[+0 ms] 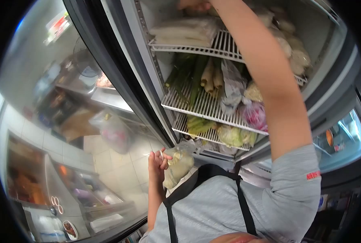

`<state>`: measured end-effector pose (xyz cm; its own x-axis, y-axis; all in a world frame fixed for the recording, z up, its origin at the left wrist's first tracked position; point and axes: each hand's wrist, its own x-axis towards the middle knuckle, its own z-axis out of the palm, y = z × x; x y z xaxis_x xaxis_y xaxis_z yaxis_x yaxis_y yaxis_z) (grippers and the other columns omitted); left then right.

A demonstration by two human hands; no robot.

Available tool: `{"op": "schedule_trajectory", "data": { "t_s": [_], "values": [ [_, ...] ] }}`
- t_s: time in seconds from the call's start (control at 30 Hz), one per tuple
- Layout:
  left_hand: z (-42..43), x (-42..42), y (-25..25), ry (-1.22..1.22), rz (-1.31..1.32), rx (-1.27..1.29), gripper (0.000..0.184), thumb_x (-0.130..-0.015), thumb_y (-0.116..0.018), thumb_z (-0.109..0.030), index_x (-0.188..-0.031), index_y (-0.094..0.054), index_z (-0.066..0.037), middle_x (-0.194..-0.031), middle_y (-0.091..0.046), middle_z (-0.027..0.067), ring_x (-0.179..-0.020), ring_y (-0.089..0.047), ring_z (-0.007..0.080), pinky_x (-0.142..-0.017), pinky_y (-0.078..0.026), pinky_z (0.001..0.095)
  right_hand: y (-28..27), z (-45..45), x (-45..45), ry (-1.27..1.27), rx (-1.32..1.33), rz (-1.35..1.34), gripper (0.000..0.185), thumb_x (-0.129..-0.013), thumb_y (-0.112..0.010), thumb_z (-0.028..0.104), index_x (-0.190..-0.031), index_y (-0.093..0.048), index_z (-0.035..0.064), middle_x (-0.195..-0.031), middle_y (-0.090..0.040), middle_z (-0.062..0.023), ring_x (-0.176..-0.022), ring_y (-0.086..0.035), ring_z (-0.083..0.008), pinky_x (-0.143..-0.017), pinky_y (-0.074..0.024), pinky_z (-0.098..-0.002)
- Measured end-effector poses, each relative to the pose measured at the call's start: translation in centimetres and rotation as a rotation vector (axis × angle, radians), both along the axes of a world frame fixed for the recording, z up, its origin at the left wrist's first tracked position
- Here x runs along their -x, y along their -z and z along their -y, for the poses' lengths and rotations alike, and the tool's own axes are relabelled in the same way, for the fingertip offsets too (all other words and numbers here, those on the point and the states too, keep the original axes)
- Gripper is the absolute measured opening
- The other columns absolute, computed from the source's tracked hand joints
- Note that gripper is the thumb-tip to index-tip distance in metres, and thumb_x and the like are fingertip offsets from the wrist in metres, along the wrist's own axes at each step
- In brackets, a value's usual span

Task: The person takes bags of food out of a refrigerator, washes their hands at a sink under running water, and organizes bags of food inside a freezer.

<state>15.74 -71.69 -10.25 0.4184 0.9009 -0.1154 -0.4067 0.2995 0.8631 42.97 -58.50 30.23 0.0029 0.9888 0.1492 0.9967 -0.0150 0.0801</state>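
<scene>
My right arm stretches up into an upright fridge. At the top edge of the view my right hand (195, 5) is partly cut off, its fingers bent over things on the upper shelf. What it grips there is hidden. Just below it lie flat plastic-wrapped white packs (184, 31). Low at the left, outside the shelves, my left hand (159, 162) has its fingers curled, with a thin white strip across them. A clear plastic bag (179, 167) of pale, yellowish food hangs against these fingers, apparently held by its handle.
The middle wire shelf (180, 104) carries long green vegetables (194, 77), pale roots (213, 79) and a pink-and-white bag (253, 115). Leafy greens (231, 135) fill the shelf below. A glass door (107, 81) stands at the left; a second lit fridge (342, 131) is at the right.
</scene>
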Motion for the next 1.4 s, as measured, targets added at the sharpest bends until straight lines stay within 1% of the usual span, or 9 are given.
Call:
{"op": "schedule_trajectory", "data": {
  "t_s": [0.1,0.17,0.2,0.23,0.27,0.33,0.5,1.1,1.4],
  "values": [
    [0.9,0.0,-2.4,0.018,0.067,-0.092,0.078,-0.083,-0.029,-0.061,-0.114,-0.040,0.010,-0.077,-0.059,0.0096,-0.042,-0.027,0.0047,-0.041,-0.023,0.0193,5.3,8.3,5.1,-0.449,0.041,-0.497,0.028,-0.078,-0.047,0.024,-0.089,-0.064,0.0050,-0.084,-0.063,-0.0146,-0.065,-0.059,-0.0301,-0.064,-0.0487,-0.0364],
    [1.9,0.2,-4.5,0.018,0.108,-0.151,0.078,-0.083,-0.028,-0.061,-0.115,-0.039,0.010,-0.077,-0.058,0.0095,-0.043,-0.028,0.0045,-0.041,-0.024,0.0191,11.8,13.2,9.0,-0.591,0.223,-0.221,0.024,-0.074,-0.048,0.018,-0.066,-0.062,-0.0005,-0.058,-0.058,-0.0130,-0.057,-0.057,-0.0267,-0.055,-0.0473,-0.0358],
    [2.4,0.4,-5.8,0.023,0.099,-0.199,0.083,-0.082,-0.029,-0.063,-0.118,-0.036,0.012,-0.075,-0.057,0.0091,-0.044,-0.029,0.0039,-0.042,-0.025,0.0183,17.2,12.9,10.7,-1.009,0.282,0.414,0.022,-0.074,-0.048,0.016,-0.067,-0.063,0.0016,-0.063,-0.060,-0.0125,-0.058,-0.058,-0.0271,-0.057,-0.0472,-0.0374],
    [2.7,0.5,-6.7,0.044,0.112,-0.234,0.085,-0.081,-0.030,-0.063,-0.119,-0.035,0.013,-0.074,-0.057,0.0090,-0.044,-0.029,0.0037,-0.042,-0.025,0.0181,21.3,13.8,11.9,-0.646,0.594,-0.179,0.021,-0.077,-0.045,0.011,-0.077,-0.065,0.0040,-0.072,-0.063,-0.0131,-0.068,-0.061,-0.0252,-0.066,-0.0479,-0.0348],
    [3.0,0.7,-7.5,0.062,0.128,-0.268,0.087,-0.081,-0.030,-0.064,-0.120,-0.034,0.013,-0.074,-0.056,0.0088,-0.044,-0.029,0.0035,-0.042,-0.025,0.0179,24.9,13.9,12.3,-0.799,0.786,-0.486,0.025,-0.074,-0.047,0.007,-0.092,-0.064,0.0042,-0.097,-0.061,-0.0149,-0.091,-0.057,-0.0237,-0.079,-0.0442,-0.0321],
    [4.1,0.8,-8.9,0.118,0.128,-0.323,0.094,-0.078,-0.033,-0.068,-0.123,-0.030,0.014,-0.074,-0.055,0.0087,-0.044,-0.028,0.0028,-0.043,-0.024,0.0173,36.5,13.0,13.8,-1.038,0.700,-1.110,0.026,-0.084,-0.040,0.008,-0.095,-0.064,0.0104,-0.090,-0.065,-0.0071,-0.097,-0.058,-0.0194,-0.089,-0.0404,-0.0297],
    [6.2,0.5,-11.5,0.146,0.060,-0.418,0.096,-0.076,-0.034,-0.070,-0.123,-0.030,0.014,-0.075,-0.055,0.0090,-0.044,-0.027,0.0028,-0.043,-0.024,0.0173,53.3,12.1,17.5,-0.647,0.413,-0.949,0.024,-0.083,-0.041,0.008,-0.095,-0.062,0.0093,-0.090,-0.064,-0.0082,-0.094,-0.058,-0.0208,-0.087,-0.0416,-0.0308],
    [6.0,1.0,-6.3,0.076,0.052,-0.206,0.084,-0.082,-0.031,-0.062,-0.118,-0.035,0.013,-0.070,-0.054,0.0061,-0.041,-0.026,0.0041,-0.041,-0.022,0.0186,56.3,10.8,14.3,-0.623,0.559,-1.103,0.021,-0.081,-0.045,0.009,-0.097,-0.058,0.0056,-0.090,-0.063,-0.0123,-0.086,-0.060,-0.0258,-0.078,-0.0458,-0.0351],
    [3.9,-0.2,-6.6,0.095,0.023,-0.257,0.074,-0.085,-0.031,-0.053,-0.123,-0.033,0.011,-0.079,-0.058,0.0073,-0.045,-0.026,0.0037,-0.044,-0.024,0.0184,57.2,11.4,11.3,-0.535,0.395,-0.238,0.021,-0.080,-0.047,0.010,-0.098,-0.056,0.0037,-0.091,-0.062,-0.0143,-0.082,-0.061,-0.0283,-0.073,-0.0479,-0.0372]
  ]
}}
